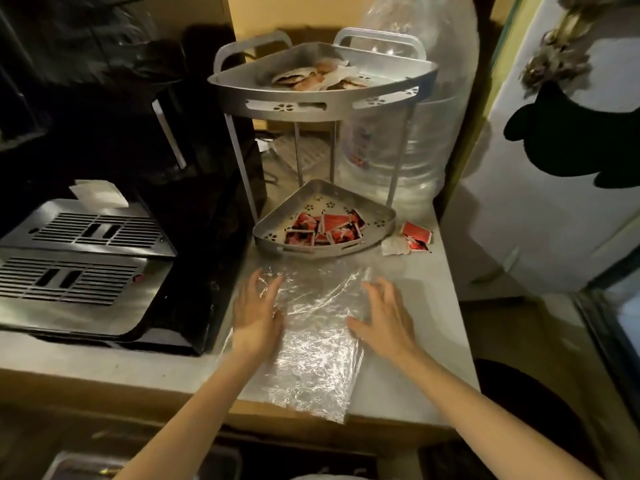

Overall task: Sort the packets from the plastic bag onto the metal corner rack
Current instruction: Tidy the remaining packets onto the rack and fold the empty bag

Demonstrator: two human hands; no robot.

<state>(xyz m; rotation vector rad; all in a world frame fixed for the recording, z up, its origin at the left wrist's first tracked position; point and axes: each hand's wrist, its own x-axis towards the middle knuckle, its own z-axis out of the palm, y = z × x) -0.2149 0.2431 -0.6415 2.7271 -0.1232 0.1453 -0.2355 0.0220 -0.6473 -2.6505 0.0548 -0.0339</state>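
Lying flat, plastic bag runs lengthwise toward metal corner rack.

Dim, warm light falls from above. Glare glints off the crinkled plastic bag. The left side sinks into deep shadow. Edges bend with wide-angle distortion, and everything looks slightly soft.

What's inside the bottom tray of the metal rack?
A pile of red packets lies in the bottom tray, toward its front. The flower-shaped holes show in the bare floor behind them. Whatever is under the pile is covered.
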